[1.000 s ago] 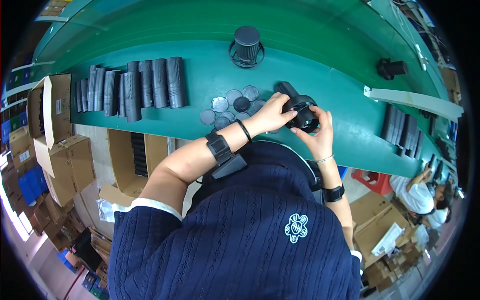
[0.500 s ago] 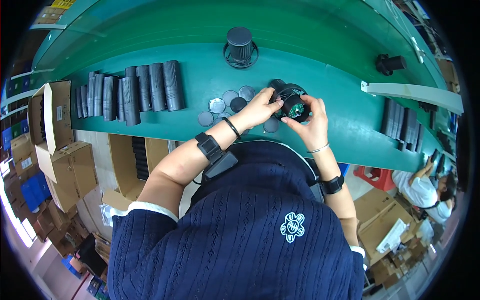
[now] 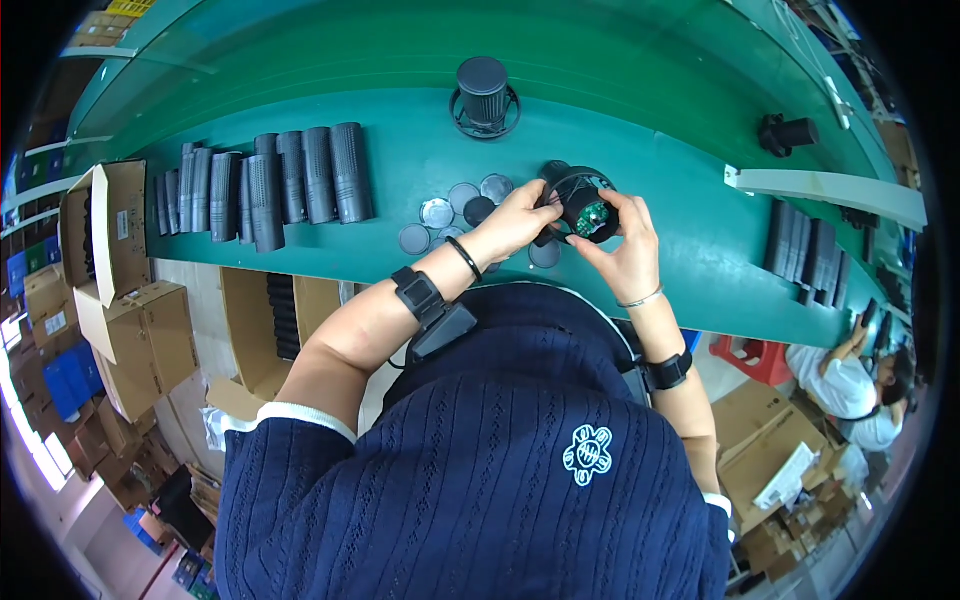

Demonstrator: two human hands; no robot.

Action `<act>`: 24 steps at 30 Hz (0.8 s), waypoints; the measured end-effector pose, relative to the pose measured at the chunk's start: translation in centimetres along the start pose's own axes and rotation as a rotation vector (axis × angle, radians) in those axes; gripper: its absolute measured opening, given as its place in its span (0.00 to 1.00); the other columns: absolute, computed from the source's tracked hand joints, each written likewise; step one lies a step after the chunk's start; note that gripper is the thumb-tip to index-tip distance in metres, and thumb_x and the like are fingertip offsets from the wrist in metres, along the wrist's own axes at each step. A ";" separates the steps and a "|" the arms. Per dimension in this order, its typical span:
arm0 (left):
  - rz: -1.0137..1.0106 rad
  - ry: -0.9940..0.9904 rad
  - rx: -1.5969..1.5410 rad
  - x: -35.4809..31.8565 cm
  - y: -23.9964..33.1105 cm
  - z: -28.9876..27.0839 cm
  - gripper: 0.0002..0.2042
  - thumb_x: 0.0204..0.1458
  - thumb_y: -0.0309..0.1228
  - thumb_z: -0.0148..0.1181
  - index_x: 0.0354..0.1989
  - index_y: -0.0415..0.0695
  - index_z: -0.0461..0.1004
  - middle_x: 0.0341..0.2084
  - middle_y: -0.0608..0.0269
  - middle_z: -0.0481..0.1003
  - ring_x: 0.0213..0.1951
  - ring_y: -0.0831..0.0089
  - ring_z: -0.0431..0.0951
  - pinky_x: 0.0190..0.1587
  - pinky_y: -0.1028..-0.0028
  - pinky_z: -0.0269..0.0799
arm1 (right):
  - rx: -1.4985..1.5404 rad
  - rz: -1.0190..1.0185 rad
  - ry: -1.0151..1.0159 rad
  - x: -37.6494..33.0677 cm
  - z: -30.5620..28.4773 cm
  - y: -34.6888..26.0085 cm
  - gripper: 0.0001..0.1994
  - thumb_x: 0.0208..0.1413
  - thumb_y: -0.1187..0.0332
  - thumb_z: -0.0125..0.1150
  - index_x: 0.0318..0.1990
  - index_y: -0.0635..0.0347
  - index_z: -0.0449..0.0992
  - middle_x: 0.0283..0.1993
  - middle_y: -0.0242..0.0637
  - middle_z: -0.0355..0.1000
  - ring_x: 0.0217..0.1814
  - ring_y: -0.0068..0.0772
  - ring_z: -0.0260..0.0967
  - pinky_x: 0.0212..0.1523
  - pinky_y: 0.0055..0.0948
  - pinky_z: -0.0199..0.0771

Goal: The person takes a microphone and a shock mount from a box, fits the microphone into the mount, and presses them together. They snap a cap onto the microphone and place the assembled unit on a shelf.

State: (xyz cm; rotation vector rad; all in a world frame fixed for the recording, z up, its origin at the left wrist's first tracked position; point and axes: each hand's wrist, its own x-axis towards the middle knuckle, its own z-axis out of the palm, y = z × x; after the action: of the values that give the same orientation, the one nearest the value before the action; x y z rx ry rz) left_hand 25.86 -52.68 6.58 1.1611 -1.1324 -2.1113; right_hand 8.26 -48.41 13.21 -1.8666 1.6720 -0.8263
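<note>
My left hand [image 3: 520, 217] is closed on the left side of a black cylindrical housing [image 3: 577, 202] with a thin ring around it. A green circuit board [image 3: 593, 217] shows in its open end, which faces me. On the right, my right hand [image 3: 632, 250] grips the rim of that end between thumb and fingertips. Beside my left hand lie several flat round discs [image 3: 414, 238], mostly grey, and one black disc [image 3: 479, 210]. Another disc [image 3: 544, 253] rests just below the housing. What the left fingertips press on is partly hidden.
A ringed black cylinder [image 3: 484, 90] stands at the back of the green table [image 3: 400, 120]. Black perforated tubes [image 3: 262, 200] lie in a row at left, more tubes [image 3: 805, 248] at right. Cardboard boxes [image 3: 150, 345] stand below left. A person [image 3: 845, 385] works at far right.
The view has shifted very slightly. My right fingertips have moved a little along the housing's rim; the left hand keeps its hold.
</note>
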 end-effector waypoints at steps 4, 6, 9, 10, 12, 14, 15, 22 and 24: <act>-0.041 -0.012 -0.216 0.1 -0.4 -0.4 0.06 0.58 0.27 0.50 0.41 0.41 0.64 0.36 0.66 0.68 0.39 0.76 0.72 0.42 0.77 0.68 | -0.009 -0.032 -0.003 0.4 0.2 -0.2 0.32 0.33 0.70 0.76 0.49 0.63 0.68 0.43 0.40 0.69 0.40 0.35 0.71 0.36 0.27 0.76; -0.042 -0.012 -0.292 0.3 -0.9 -0.8 0.06 0.58 0.26 0.49 0.42 0.41 0.64 0.36 0.66 0.68 0.40 0.76 0.72 0.43 0.76 0.68 | 0.067 -0.020 0.000 0.3 0.3 -0.2 0.31 0.33 0.71 0.75 0.50 0.63 0.68 0.44 0.41 0.69 0.41 0.36 0.71 0.36 0.27 0.76; -0.043 -0.028 -0.445 -0.1 -0.3 -0.5 0.05 0.57 0.26 0.49 0.41 0.42 0.64 0.35 0.65 0.69 0.39 0.75 0.72 0.42 0.75 0.68 | 0.070 -0.093 0.019 0.4 0.4 0.1 0.30 0.34 0.73 0.74 0.50 0.64 0.69 0.48 0.43 0.69 0.44 0.37 0.71 0.37 0.27 0.78; -0.035 -0.034 -0.516 -0.4 0.0 -0.4 0.04 0.57 0.26 0.49 0.39 0.42 0.65 0.34 0.64 0.69 0.37 0.74 0.72 0.40 0.76 0.68 | 0.005 -0.188 0.036 0.5 0.4 0.0 0.30 0.34 0.74 0.74 0.50 0.64 0.69 0.50 0.44 0.69 0.46 0.38 0.71 0.37 0.27 0.78; -0.030 -0.066 -0.543 0.0 -0.7 -0.7 0.05 0.56 0.27 0.50 0.39 0.43 0.65 0.35 0.64 0.69 0.37 0.74 0.72 0.41 0.74 0.68 | -0.024 -0.219 0.042 0.7 0.2 -0.4 0.30 0.34 0.74 0.74 0.50 0.64 0.69 0.50 0.44 0.69 0.46 0.39 0.71 0.36 0.26 0.78; -0.025 -0.097 -0.572 0.1 -0.7 -0.8 0.06 0.56 0.28 0.51 0.40 0.43 0.65 0.35 0.64 0.70 0.37 0.74 0.72 0.42 0.73 0.68 | -0.053 -0.250 0.047 0.7 -0.2 -0.9 0.30 0.34 0.74 0.73 0.50 0.63 0.69 0.51 0.45 0.69 0.47 0.40 0.71 0.35 0.26 0.78; -0.059 -0.108 -0.609 0.1 -0.7 -0.9 0.08 0.57 0.32 0.51 0.41 0.44 0.66 0.35 0.64 0.70 0.38 0.73 0.72 0.43 0.71 0.68 | -0.068 -0.260 0.036 0.6 -0.4 -1.2 0.29 0.34 0.75 0.73 0.49 0.63 0.70 0.51 0.45 0.69 0.47 0.42 0.71 0.36 0.28 0.77; -0.160 -0.154 -0.629 -0.2 2.9 0.9 0.26 0.60 0.50 0.42 0.57 0.42 0.62 0.47 0.61 0.70 0.52 0.67 0.70 0.56 0.60 0.64 | -0.094 -0.383 0.023 -1.5 -1.5 0.3 0.28 0.31 0.78 0.71 0.46 0.64 0.70 0.51 0.46 0.70 0.44 0.49 0.71 0.43 0.35 0.73; -0.183 -0.181 -0.587 1.2 1.3 0.9 0.23 0.59 0.43 0.48 0.57 0.41 0.61 0.49 0.60 0.70 0.52 0.67 0.70 0.56 0.61 0.64 | -0.100 -0.417 0.012 -2.4 -1.8 0.9 0.28 0.33 0.79 0.71 0.47 0.62 0.69 0.53 0.47 0.68 0.47 0.49 0.69 0.43 0.36 0.73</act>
State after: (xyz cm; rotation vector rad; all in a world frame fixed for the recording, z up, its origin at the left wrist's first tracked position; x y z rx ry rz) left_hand 24.51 -53.86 7.36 0.8265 -0.4177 -2.4871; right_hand 6.15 -46.08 13.53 -2.3284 1.3681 -0.9273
